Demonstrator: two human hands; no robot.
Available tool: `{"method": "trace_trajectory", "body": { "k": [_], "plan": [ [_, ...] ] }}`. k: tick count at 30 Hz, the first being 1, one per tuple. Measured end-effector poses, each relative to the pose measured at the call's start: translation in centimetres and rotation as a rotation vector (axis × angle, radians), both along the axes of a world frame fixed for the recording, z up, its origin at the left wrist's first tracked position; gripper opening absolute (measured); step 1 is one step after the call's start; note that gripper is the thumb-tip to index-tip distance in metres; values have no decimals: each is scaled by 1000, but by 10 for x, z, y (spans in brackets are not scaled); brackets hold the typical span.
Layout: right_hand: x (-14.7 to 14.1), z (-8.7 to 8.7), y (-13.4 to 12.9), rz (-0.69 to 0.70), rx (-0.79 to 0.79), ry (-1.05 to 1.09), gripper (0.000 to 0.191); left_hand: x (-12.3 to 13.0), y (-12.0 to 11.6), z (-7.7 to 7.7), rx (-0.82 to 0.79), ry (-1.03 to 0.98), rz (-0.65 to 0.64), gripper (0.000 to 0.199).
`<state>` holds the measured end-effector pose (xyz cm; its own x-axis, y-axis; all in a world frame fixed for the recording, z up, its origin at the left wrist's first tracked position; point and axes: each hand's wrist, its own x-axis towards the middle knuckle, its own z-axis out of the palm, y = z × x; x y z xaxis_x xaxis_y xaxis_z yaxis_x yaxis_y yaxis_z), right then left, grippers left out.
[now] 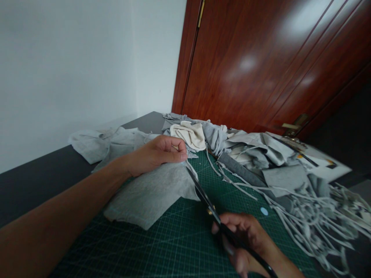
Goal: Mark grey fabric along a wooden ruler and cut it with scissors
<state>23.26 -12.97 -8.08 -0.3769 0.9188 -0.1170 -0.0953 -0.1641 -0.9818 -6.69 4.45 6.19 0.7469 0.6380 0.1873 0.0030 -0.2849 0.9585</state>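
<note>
My left hand [162, 154] pinches the upper edge of a light grey fabric piece [150, 193] between thumb and fingers, holding it over the green cutting mat [174, 239]. Black-handled scissors [204, 197] are gripped in my right hand [246, 239], at the lower right. Their blades point up and left, with the tips beside the fabric's right edge, just below my left fingertips. A narrow pale strip of fabric curves down beside the blades. Whether the blades touch the cloth is hard to tell.
Grey fabric [116, 141] lies at the back left. A cream cloth [189, 135] and more grey pieces are heaped behind the mat. Thin fabric strips [313, 220] tangle at the right, near a small pale disc [264, 211]. A wall and a brown door [246, 77] stand behind.
</note>
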Motion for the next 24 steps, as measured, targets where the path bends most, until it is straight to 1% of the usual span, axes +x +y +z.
{"method": "trace_trajectory", "body": {
  "k": [2, 6, 10, 14, 20, 24],
  "plan": [
    [-1, 0, 1, 1, -18, 11, 74, -1, 0, 0, -18, 6, 5, 31],
    [-6, 3, 4, 60, -56, 35, 72, -1, -1, 0, -34, 12, 17, 32],
    [-7, 8, 4, 45, -42, 38, 75, -2, -1, 1, -21, 8, 13, 33],
    [-7, 10, 3, 75, -19, 28, 71, -2, -1, 1, -21, 7, 8, 34],
    [-7, 9, 4, 77, -2, 2, 71, -3, 3, -1, -11, -13, -1, 32],
    [-9, 9, 4, 59, -25, -31, 73, -3, 6, -3, -3, -15, -18, 32]
  ]
}}
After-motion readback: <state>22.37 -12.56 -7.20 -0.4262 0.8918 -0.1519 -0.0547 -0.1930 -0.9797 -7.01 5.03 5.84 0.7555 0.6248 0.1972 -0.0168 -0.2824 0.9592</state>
